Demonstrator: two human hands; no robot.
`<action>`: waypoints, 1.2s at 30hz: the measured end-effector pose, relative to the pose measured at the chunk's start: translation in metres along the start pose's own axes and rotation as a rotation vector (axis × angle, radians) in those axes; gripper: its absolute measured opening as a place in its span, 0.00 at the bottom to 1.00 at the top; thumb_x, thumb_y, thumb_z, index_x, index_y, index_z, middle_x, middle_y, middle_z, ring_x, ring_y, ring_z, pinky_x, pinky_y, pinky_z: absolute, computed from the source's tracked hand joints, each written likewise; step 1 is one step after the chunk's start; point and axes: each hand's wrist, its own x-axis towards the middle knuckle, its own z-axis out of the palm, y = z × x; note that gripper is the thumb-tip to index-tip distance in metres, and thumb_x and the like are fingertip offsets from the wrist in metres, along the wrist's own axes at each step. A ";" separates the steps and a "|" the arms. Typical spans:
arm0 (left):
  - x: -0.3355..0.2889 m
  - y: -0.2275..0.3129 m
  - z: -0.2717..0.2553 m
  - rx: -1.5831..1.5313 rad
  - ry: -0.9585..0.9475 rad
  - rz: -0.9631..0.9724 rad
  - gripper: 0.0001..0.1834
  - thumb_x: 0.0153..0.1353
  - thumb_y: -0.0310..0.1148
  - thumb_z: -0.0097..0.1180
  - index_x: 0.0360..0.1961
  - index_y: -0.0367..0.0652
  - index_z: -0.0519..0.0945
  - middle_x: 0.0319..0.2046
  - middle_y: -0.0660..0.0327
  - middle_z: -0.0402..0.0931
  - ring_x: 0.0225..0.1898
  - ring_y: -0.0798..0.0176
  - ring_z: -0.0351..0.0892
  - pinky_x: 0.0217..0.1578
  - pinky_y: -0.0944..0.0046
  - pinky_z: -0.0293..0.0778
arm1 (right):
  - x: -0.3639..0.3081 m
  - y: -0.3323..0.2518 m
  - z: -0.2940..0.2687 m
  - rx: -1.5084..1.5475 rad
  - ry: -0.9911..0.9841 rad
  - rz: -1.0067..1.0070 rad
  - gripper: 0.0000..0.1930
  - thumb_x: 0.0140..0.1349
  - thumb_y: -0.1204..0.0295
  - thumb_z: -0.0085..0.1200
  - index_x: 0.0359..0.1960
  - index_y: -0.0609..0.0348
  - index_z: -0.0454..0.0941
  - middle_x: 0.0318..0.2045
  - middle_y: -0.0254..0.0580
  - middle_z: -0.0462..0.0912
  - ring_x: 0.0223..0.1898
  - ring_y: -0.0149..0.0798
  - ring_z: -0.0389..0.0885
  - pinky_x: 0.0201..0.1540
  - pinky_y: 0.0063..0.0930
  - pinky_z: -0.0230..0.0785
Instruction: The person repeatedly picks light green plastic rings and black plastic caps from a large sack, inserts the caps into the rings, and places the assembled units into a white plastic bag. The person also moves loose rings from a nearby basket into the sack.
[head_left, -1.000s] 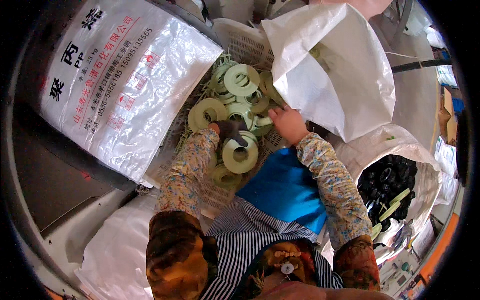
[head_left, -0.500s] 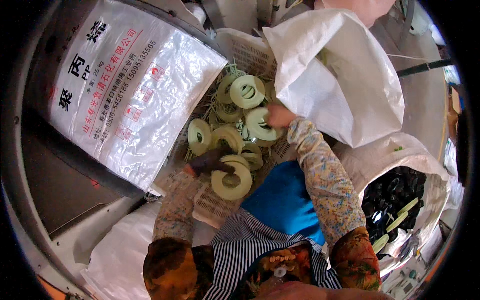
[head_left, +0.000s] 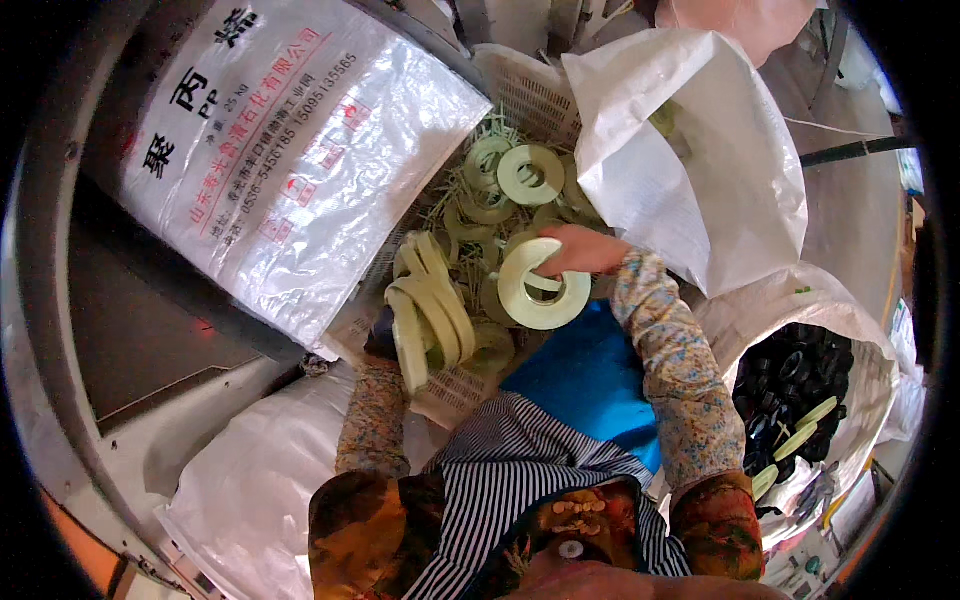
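Several pale green plastic rings (head_left: 430, 305) stand on edge in a bunch, held by my left hand (head_left: 382, 335). That hand wears a dark glove and is mostly hidden behind the rings. Closed on the rim of another pale green ring (head_left: 548, 312) is my bare right hand (head_left: 590, 250), its fingers passing into the ring's hole. Below and beyond both hands, more rings (head_left: 530, 150) lie loose with thin pale green strips (head_left: 490, 130) in a light plastic basket (head_left: 525, 75).
A white printed sack (head_left: 300, 130) covers the left side up to the basket. An open white sack (head_left: 690, 170) stands at the right. Nearer, another sack (head_left: 745, 330) holds black plastic pieces (head_left: 790, 375) and a few pale green ones. Blue cloth (head_left: 590, 380) covers my lap.
My left hand has gathered several rings and tipped them up on edge. My right hand has drawn one ring nearer, lifting it off the pile. The view has shifted slightly.
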 end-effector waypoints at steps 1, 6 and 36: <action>-0.003 0.002 0.003 -0.008 -0.032 0.021 0.32 0.55 0.37 0.66 0.59 0.39 0.69 0.53 0.56 0.73 0.55 0.59 0.72 0.57 0.57 0.68 | -0.012 -0.002 0.004 0.251 0.031 -0.029 0.18 0.59 0.68 0.59 0.50 0.61 0.76 0.37 0.37 0.83 0.36 0.31 0.81 0.39 0.28 0.74; -0.009 0.010 0.036 0.037 -0.296 0.088 0.32 0.52 0.35 0.68 0.57 0.39 0.69 0.51 0.57 0.74 0.53 0.60 0.73 0.55 0.58 0.69 | -0.093 0.002 0.033 0.891 0.336 -0.185 0.21 0.61 0.73 0.58 0.56 0.64 0.71 0.43 0.36 0.81 0.41 0.30 0.80 0.45 0.26 0.74; 0.003 -0.206 0.529 0.863 -0.711 0.508 0.38 0.56 0.53 0.62 0.59 0.37 0.68 0.59 0.40 0.66 0.54 0.37 0.74 0.55 0.48 0.71 | -0.591 -0.088 0.093 -1.650 1.824 1.181 0.12 0.67 0.73 0.49 0.50 0.53 0.78 0.47 0.42 0.81 0.44 0.44 0.81 0.45 0.36 0.75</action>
